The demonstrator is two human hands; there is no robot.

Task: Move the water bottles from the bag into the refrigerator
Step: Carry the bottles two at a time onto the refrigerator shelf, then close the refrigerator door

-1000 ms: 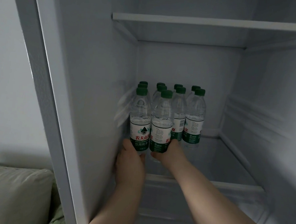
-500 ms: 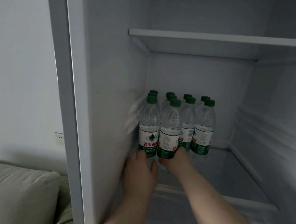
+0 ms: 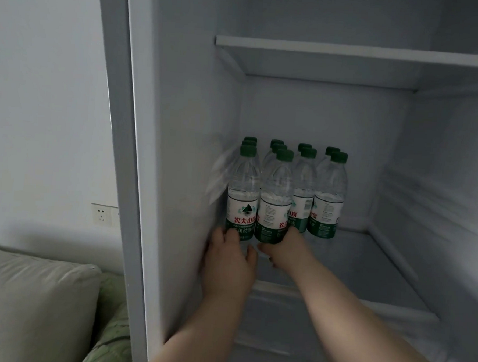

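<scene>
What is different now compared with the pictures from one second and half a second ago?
Nothing was moved, taken or let go. The left hand still holds the base of the front left bottle, the right hand that of the front right bottle, both in front of the other bottles. Only the camera view shifted to the left.

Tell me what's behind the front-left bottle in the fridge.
Behind the clear green-capped plastic water bottle, two more green caps line up toward the white back wall. Those bottles' bodies are covered.
</scene>
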